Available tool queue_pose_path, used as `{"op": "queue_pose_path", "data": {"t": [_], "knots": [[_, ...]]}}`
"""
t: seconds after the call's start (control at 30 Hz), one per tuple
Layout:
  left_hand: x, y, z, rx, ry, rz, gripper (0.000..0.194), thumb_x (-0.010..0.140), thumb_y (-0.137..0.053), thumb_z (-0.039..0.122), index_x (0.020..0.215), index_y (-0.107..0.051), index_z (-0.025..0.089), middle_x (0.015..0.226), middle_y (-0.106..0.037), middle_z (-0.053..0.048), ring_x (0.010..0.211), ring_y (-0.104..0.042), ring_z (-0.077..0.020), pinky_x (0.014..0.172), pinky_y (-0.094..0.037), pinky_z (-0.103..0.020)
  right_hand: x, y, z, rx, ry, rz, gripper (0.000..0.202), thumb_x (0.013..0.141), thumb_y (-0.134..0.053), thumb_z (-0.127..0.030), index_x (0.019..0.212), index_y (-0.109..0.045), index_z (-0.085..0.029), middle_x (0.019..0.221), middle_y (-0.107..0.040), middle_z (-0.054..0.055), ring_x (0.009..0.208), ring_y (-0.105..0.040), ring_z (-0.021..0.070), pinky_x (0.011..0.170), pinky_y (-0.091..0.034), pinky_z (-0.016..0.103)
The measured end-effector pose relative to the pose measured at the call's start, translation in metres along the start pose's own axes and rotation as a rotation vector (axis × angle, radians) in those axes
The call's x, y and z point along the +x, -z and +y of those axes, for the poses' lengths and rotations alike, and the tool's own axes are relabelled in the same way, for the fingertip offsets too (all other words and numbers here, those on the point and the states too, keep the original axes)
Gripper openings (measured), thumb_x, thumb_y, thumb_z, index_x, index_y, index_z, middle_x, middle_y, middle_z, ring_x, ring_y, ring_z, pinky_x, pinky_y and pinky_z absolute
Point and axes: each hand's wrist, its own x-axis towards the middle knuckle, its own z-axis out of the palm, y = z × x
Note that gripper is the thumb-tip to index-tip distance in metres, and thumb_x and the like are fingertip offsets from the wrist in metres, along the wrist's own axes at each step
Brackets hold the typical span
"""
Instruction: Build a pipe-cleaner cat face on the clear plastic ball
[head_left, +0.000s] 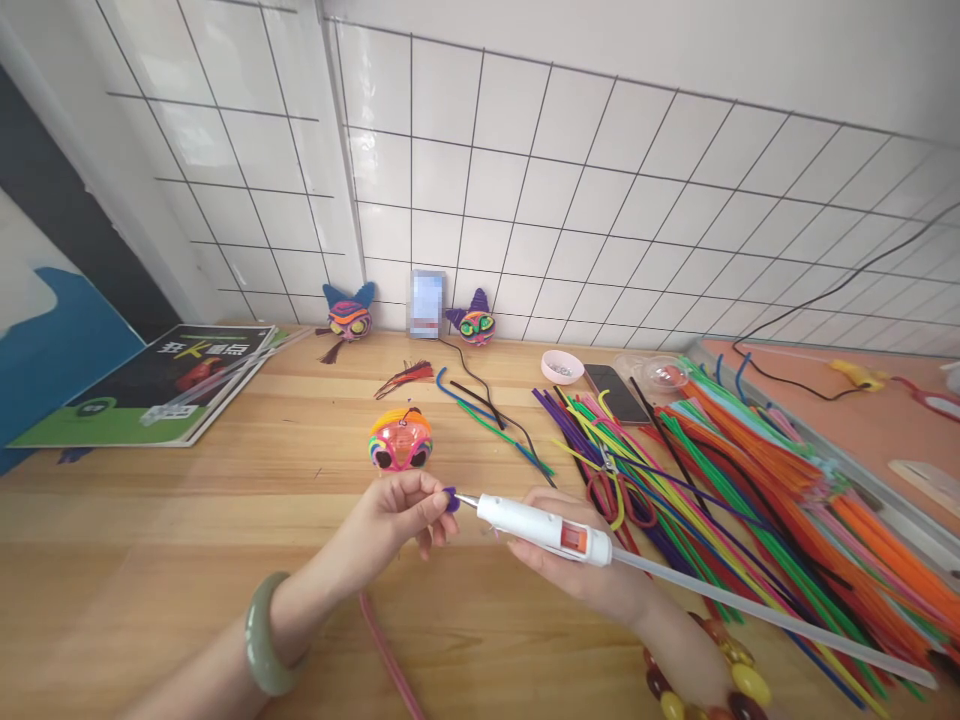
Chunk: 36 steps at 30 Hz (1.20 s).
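Note:
My left hand (397, 515) pinches a small purple pipe-cleaner piece (451, 498) between thumb and fingers. My right hand (577, 575) grips a white pen-shaped glue gun (544, 528) with an orange switch; its metal tip almost touches the purple piece. A long clear glue stick (772, 620) trails out of the gun's back toward the lower right. Just beyond my hands, a round multicoloured pipe-cleaner head (400, 441) sits on the wooden table (150, 540). A pink pipe cleaner (386, 650) lies on the table under my left wrist.
A big spread of coloured pipe cleaners (750, 480) covers the table's right side. Two finished cat-like heads (348, 317) (475, 322) and a phone (426, 303) lean on the tiled wall. A book (161, 380) lies left; a dark phone (616, 393) and pink dish (562, 366) sit behind.

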Motion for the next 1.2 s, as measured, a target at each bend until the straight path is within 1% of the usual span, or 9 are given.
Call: {"op": "queue_pose_path", "data": {"t": [0.13,0.33,0.53,0.7,0.77,0.87,1.03,1.2], "knots": [[-0.0007,-0.0011,0.0019,0.008,-0.003,0.008,0.028,0.073,-0.067,0.039,0.066,-0.062,0.013,0.059,-0.065,-0.003,0.048,-0.054,-0.0092,0.045,-0.043,-0.019,-0.0002,0.0002,0.0009,0.005,-0.01,0.005,0.018,0.085,-0.053,-0.03,0.081,-0.065,-0.017,0.072,-0.058,0.003,0.067,-0.058,0.014,0.065,-0.048,0.026],[0.0009,0.0009,-0.002,-0.003,-0.005,-0.01,0.027,0.074,-0.066,0.039,0.068,-0.062,0.013,0.06,-0.065,-0.003,0.048,-0.054,-0.0089,0.044,-0.043,-0.019,-0.0006,0.001,0.0006,0.01,-0.013,0.015,0.017,0.085,-0.054,-0.029,0.081,-0.065,-0.017,0.076,-0.06,0.005,0.07,-0.059,0.0147,0.067,-0.048,0.027],[0.0013,0.0014,-0.0024,-0.005,-0.004,0.0,0.028,0.074,-0.066,0.04,0.069,-0.061,0.012,0.061,-0.065,-0.003,0.048,-0.054,-0.0088,0.044,-0.044,-0.019,-0.0003,0.0018,0.0004,-0.002,0.003,0.004,0.018,0.085,-0.054,-0.03,0.08,-0.065,-0.017,0.073,-0.059,0.004,0.066,-0.058,0.0144,0.065,-0.048,0.027],[0.0005,0.0006,0.0,0.002,0.0,0.002,0.027,0.074,-0.066,0.038,0.068,-0.06,0.012,0.061,-0.065,-0.003,0.049,-0.054,-0.0082,0.045,-0.043,-0.018,0.0003,0.0029,-0.0012,0.004,0.001,0.012,0.017,0.085,-0.053,-0.029,0.083,-0.065,-0.017,0.075,-0.06,0.005,0.068,-0.059,0.0151,0.066,-0.048,0.027],[0.0005,0.0003,0.0008,0.005,0.001,-0.003,0.027,0.074,-0.066,0.038,0.068,-0.061,0.012,0.06,-0.065,-0.003,0.049,-0.054,-0.0082,0.045,-0.043,-0.018,0.0005,0.0027,-0.002,0.002,0.0,0.024,0.017,0.085,-0.054,-0.029,0.081,-0.065,-0.018,0.075,-0.061,0.005,0.068,-0.059,0.015,0.066,-0.049,0.027],[0.001,0.0002,0.0008,0.014,-0.001,-0.007,0.028,0.074,-0.066,0.039,0.069,-0.061,0.012,0.06,-0.065,-0.003,0.049,-0.054,-0.0087,0.046,-0.044,-0.019,0.0005,0.0023,-0.0021,-0.016,0.002,0.009,0.019,0.085,-0.054,-0.032,0.076,-0.064,-0.018,0.074,-0.061,0.004,0.067,-0.058,0.0142,0.065,-0.048,0.026],[0.002,0.0014,-0.0034,0.012,0.007,-0.004,0.03,0.073,-0.067,0.041,0.07,-0.06,0.012,0.062,-0.066,-0.003,0.049,-0.054,-0.0089,0.045,-0.044,-0.019,0.0001,0.0014,0.0008,-0.022,0.02,0.01,0.019,0.085,-0.052,-0.03,0.08,-0.065,-0.016,0.072,-0.06,0.004,0.065,-0.058,0.0139,0.062,-0.047,0.026],[0.0001,0.0015,-0.004,0.034,0.001,-0.008,0.031,0.073,-0.066,0.042,0.07,-0.061,0.012,0.062,-0.066,-0.004,0.049,-0.054,-0.0085,0.045,-0.044,-0.019,-0.0001,0.0004,0.0024,-0.029,0.018,0.01,0.021,0.085,-0.054,-0.03,0.074,-0.063,-0.016,0.073,-0.06,0.004,0.065,-0.058,0.0135,0.064,-0.048,0.026]]}}
